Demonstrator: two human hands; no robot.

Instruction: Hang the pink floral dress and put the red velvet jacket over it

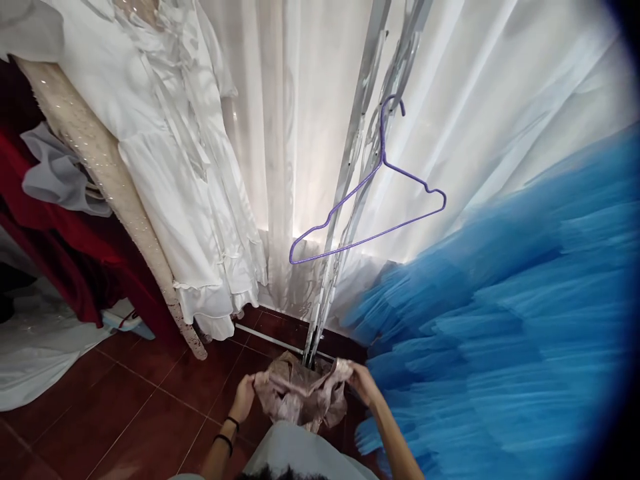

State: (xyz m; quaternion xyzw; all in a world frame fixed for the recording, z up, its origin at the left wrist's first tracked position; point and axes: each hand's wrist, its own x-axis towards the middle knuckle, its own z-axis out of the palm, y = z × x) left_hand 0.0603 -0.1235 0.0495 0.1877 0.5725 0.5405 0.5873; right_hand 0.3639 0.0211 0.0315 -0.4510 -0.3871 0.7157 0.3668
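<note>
Between my two hands a pinkish-brown, shiny garment [300,393] is stretched out in front of my body, low over the floor. My left hand [245,397], with dark bands on its wrist, grips the garment's left edge. The upper right edge of it is pinched in my right hand [361,381]. Which kind of garment it is, I cannot tell. Above it a bare purple hanger [367,237] hangs on the metal rack [345,193], apart from both hands.
To the left hang a white dress [170,153], a beige sequined garment [95,147] and dark red cloth [65,247]. A large blue tulle skirt [500,320] fills the right side. White curtains [270,120] hang behind the rack. Dark red tiles [145,427] cover the floor.
</note>
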